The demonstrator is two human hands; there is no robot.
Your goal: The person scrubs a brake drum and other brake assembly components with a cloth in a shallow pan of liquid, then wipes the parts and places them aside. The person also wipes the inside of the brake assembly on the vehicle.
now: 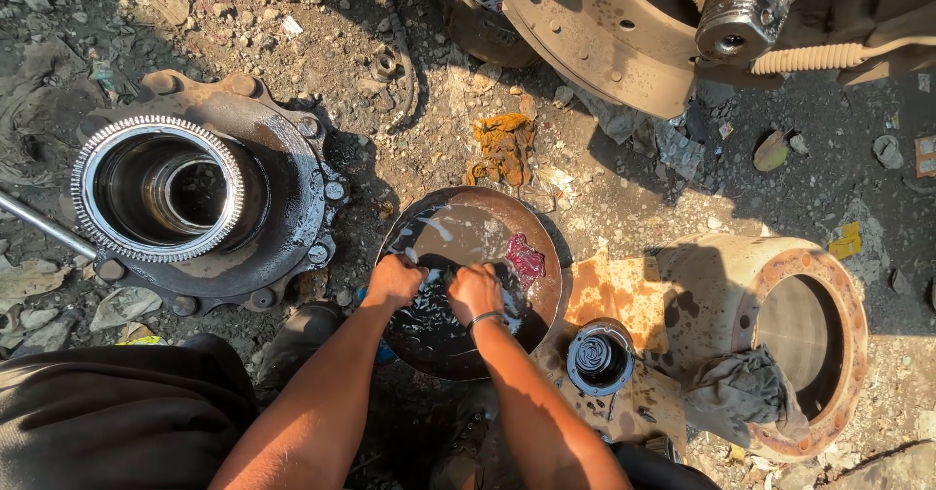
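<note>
A round rusty metal basin (pixel 542 256) of dark oily liquid sits on the dirt in front of me. Both hands are down in it. My left hand (pixel 393 281) is closed at the basin's left side, and my right hand (pixel 475 292), with a band at the wrist, is closed beside it near the middle. What they grip is hidden under the dark liquid. A reddish rag (pixel 525 259) lies in the basin just right of my right hand.
A big greasy wheel hub (pixel 283 168) with a toothed ring stands at the left. A rusty brake drum (pixel 829 285) with a grey cloth (pixel 736 392) lies at the right, a small black bearing cup (pixel 598 357) beside it. An axle end (pixel 746 7) and an orange rag (pixel 503 146) are further off.
</note>
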